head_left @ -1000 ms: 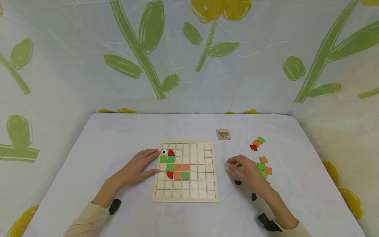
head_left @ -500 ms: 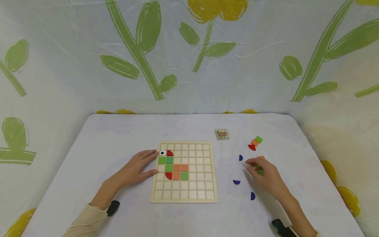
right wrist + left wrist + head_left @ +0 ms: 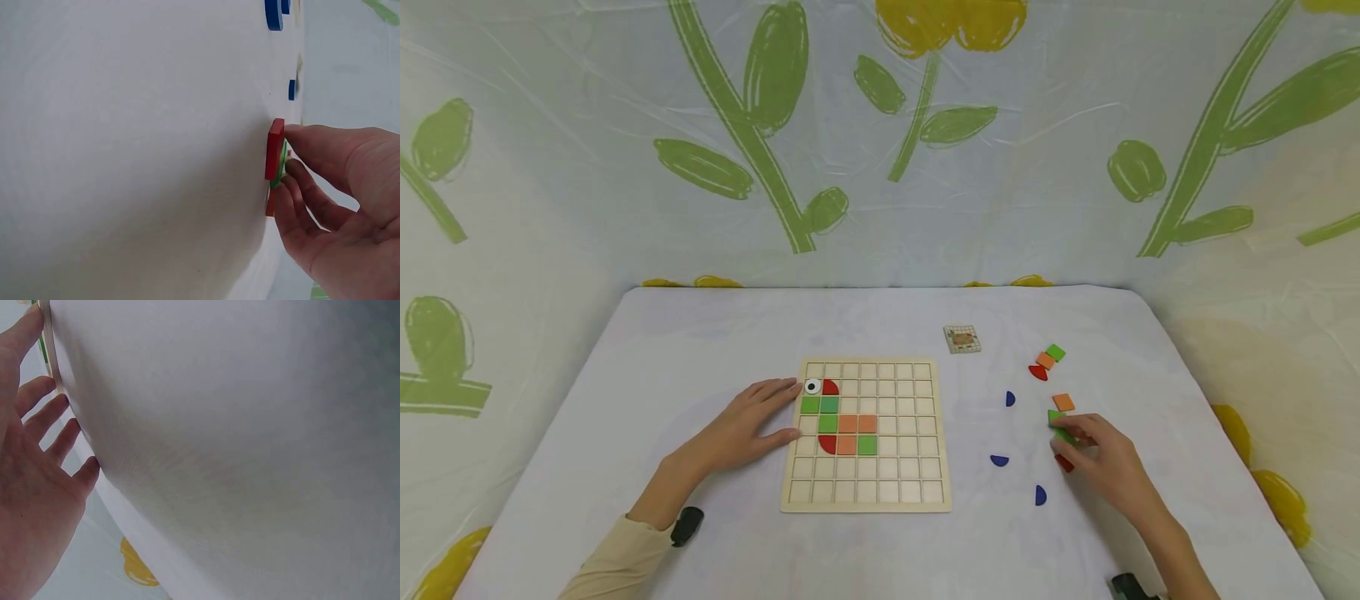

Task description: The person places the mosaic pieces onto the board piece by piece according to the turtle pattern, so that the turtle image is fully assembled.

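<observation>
In the head view, the wooden board (image 3: 867,507) lay between the table's (image 3: 715,333) side edges, coloured pieces (image 3: 847,424) set towards its far left corner. The left hand (image 3: 737,429), fingers nearly straight, rested at its left edge, probably to steady it. Loose pieces (image 3: 1046,361) lay towards the table's right edge, seemingly for easy reach by the right hand (image 3: 1108,462).

In the left wrist view, the fingertips (image 3: 92,465) were spread, gripping nothing.

In the right wrist view, thumb and fingers curved around a green tile (image 3: 281,164) behind a red piece (image 3: 274,150), only slightly parted; whether they pinched it could not be told.

Soft, diffuse light; blurred shadows
</observation>
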Tool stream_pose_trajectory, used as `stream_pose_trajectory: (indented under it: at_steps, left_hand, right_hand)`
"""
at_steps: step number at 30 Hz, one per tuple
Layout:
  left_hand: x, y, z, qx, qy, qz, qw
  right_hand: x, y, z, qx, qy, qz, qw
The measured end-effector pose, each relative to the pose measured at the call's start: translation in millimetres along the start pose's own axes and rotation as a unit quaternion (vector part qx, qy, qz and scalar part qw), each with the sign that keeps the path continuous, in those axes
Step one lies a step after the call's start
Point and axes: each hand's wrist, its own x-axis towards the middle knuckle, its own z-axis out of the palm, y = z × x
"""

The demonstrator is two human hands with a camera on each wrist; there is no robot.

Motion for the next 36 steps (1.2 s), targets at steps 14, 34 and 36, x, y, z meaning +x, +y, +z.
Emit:
stream_pose_trajectory:
  at_steps: [14,34,36]
  left_hand:
    - [2.4,-1.8,0.5,0.003,-0.007,-0.005,1.0]
    - [0.1,-0.5,-0.3,0.003,-0.013,-0.016,0.9998]
    - [0.0,-0.2,-0.3,0.003,-0.012,-0.014,0.9998]
  right_hand:
    - [1.0,3,-7,-0.015,-0.041,-0.008,0.999]
    - [11.7,-5,-11,0.027,-0.038,-0.089,0.9949]
    - [14.2,-8,-10,0.027,-0.033,-0.095,0.9946]
